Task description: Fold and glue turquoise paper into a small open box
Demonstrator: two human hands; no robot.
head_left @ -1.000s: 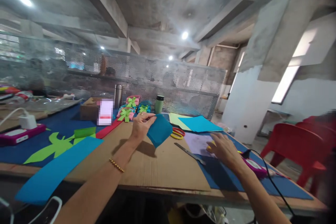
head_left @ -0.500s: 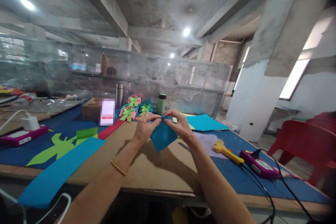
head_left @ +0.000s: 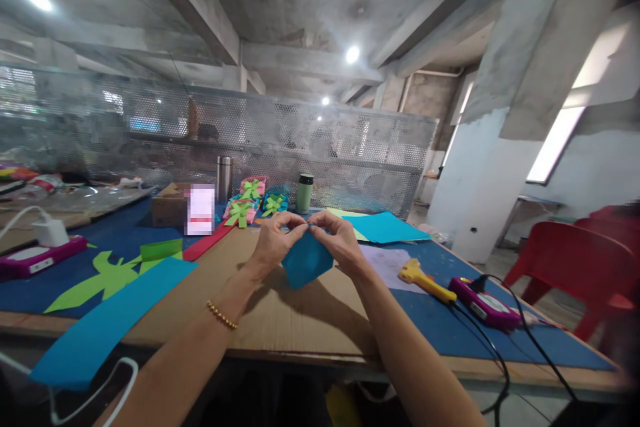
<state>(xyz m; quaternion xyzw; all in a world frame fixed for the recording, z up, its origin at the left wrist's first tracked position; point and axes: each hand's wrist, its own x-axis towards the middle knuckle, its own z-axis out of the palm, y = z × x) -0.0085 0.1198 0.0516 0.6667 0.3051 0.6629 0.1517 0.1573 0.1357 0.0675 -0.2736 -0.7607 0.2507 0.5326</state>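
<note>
A blue sheet piece (head_left: 306, 261), which looks like felt or paper, hangs between my two hands above a brown cardboard sheet (head_left: 280, 327). My left hand (head_left: 276, 237) pinches its top edge from the left, thumb and fingertips together. Close beside it my right hand (head_left: 336, 237) pinches the same edge from the right. The fingertips nearly meet there and hide most of that edge. A long blue strip (head_left: 115, 323) lies left of the cardboard, near bright green cut pieces (head_left: 107, 275).
A yellow glue gun (head_left: 425, 281) rests on a pale purple sheet (head_left: 387, 265), by a purple power strip (head_left: 485, 303) with black cables. Toward the back stand a green bottle (head_left: 305, 195), a steel flask (head_left: 225, 177), green-bowed pieces (head_left: 242, 212) and a cardboard box (head_left: 169, 205).
The blue piece has turned slightly, and its top edge is more covered by my fingertips. Both hands keep their pinch. The whole view has shifted a little.
</note>
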